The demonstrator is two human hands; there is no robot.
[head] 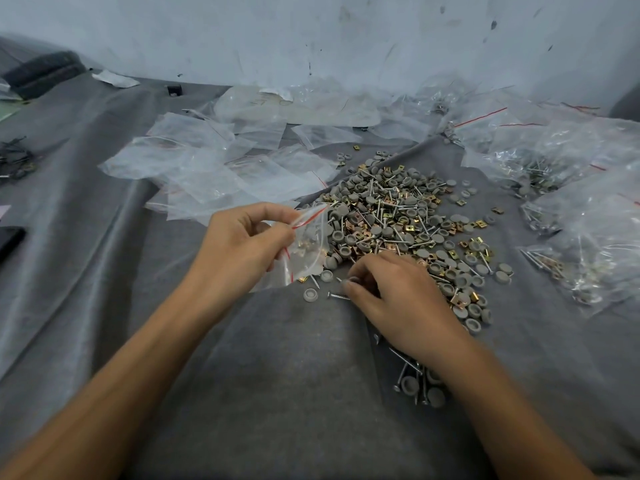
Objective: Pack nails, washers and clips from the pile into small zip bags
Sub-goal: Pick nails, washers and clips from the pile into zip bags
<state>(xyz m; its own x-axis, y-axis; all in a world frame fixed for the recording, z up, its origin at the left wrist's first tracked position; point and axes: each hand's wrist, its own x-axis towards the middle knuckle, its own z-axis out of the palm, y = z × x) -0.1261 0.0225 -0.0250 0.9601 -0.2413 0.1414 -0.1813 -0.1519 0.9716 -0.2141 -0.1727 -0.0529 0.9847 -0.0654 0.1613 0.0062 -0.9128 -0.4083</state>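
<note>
Forearms reach in from the near edge of the grey cloth (pixel 277 375), and the work sits between the two hands. There the left hand (pixel 242 244) pinches a small bag (pixel 313 237) by its red-striped mouth, thumb and fingers curled on the lip, so the opening gapes toward the pile (pixel 398 209) and the body hangs down to the cloth; a few brass clips (pixel 303 251) show through the plastic. Opposite it the right hand (pixel 398 299) lies palm down on the pile's near rim, fingers curled and tips drawn together just beside a loose nail (pixel 338 296); whether anything is pinched between them I cannot tell (the hand's own bulk hides the tips). Holding the bag this close to the pile looks meant to keep each trip short. One stray washer (pixel 310 294) lies apart, just below the bag. Under the right wrist is a small heap of nails (pixel 415 379), seemingly set aside. Beyond the pile, empty bags (pixel 207 168) are strewn toward the far edge by the wall (pixel 311 36), and filled bags (pixel 571 209) crowd the right edge. Nothing blocks the way from fingers to bag mouth, though the jumbled parts will likely make single picks fiddly.
</note>
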